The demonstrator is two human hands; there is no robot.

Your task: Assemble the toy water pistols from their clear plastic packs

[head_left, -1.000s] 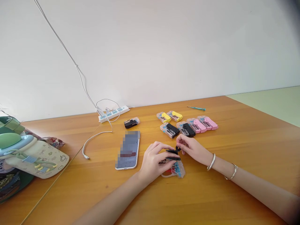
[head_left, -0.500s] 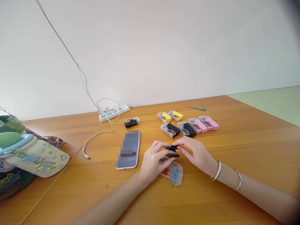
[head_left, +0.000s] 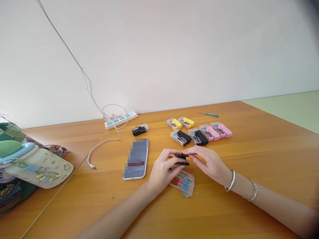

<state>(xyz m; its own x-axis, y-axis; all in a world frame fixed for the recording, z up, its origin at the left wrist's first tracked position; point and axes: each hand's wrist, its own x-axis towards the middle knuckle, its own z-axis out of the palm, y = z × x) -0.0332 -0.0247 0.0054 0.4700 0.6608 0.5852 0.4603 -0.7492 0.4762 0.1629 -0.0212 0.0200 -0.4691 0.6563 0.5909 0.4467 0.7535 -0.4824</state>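
My left hand (head_left: 163, 171) is closed on a small black case (head_left: 183, 160), which shows two dark layers with a gap between them. The fingertips of my right hand (head_left: 209, 163) pinch the upper edge of that case from the right. A clear plastic piece (head_left: 185, 184) with blue and red parts inside lies under and just right of my left hand, partly hidden by it. Beyond the hands rest two clear cases with black covers (head_left: 184, 137), two with pink covers (head_left: 225, 130) and two with yellow covers (head_left: 188, 122).
Another black-covered case (head_left: 140, 129) lies behind a phone (head_left: 136, 159). A white power strip (head_left: 121, 120) with cables stands near the wall. At the left is a cream bottle (head_left: 47, 167). A teal screwdriver (head_left: 209, 114) lies at the back right.
The black case has shifted and tilted slightly between my fingers. My right fingertips have moved a little to the left along its upper edge.
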